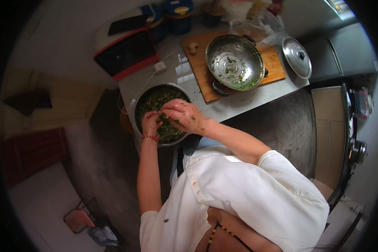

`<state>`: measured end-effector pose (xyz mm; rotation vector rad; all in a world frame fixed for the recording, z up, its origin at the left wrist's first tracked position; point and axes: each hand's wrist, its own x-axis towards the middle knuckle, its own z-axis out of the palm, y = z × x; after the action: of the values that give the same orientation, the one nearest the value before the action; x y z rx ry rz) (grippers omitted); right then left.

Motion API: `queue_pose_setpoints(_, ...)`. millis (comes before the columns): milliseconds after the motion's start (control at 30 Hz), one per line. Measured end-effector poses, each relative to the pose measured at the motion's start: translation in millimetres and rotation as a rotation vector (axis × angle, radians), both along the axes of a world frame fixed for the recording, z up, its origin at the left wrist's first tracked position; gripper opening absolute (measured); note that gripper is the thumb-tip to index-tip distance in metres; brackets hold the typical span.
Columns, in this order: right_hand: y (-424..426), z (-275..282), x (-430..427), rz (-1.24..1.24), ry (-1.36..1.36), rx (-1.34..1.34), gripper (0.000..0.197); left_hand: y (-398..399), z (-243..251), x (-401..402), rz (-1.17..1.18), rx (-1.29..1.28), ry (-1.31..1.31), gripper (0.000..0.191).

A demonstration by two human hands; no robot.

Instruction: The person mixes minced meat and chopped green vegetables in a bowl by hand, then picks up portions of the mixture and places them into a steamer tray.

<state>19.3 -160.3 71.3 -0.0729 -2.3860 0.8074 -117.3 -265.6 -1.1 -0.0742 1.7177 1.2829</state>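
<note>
A round metal basin full of chopped greens sits at the near left corner of the table. Over the greens, my left hand has its fingers bent, with a red band around the wrist. My right hand reaches in from the right, and its fingertips meet those of my left hand above the basin. Wet skin and green flecks show on both hands. Some greens lie between the hands, but whether the fingers grip them is hidden.
On a wooden cutting board stands a two-handled metal pot with green scraps inside; a ginger-like piece lies beside it. A metal lid rests at the table's right end. A red-framed screen device and a white adapter are behind the basin.
</note>
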Motion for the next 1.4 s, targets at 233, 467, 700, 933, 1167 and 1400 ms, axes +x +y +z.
queue_pose_setpoints(233, 4, -55, 15, -0.433, -0.414, -0.440, 0.036, 7, 31, 14, -0.707, -0.278, 0.980, 0.050)
queue_pose_setpoints(467, 85, -8, 56, -0.425, -0.181, -0.285, 0.014, 21, 35, 9, -0.795, -0.433, 1.088, 0.014)
queue_pose_setpoints(700, 170, 11, 137, -0.777, -0.196, -0.342, 0.015, 31, 46, 21, -0.598, -0.323, 1.564, 0.022)
queue_pose_setpoints(933, 212, -47, 155, -0.731, -0.526, -0.240, 0.019, 38, 53, 25, -0.878, -0.714, 1.311, 0.024)
queue_pose_setpoints(1167, 264, -61, 146, -0.791, -0.179, -0.286, 0.017, 89, 63, 70, -0.501, -0.126, 1.043, 0.010)
queue_pose_setpoints(1400, 305, -90, 118, -0.875, -0.087, -0.221, 0.025, 144, 9, 120, -0.171, -0.098, 0.604, 0.013)
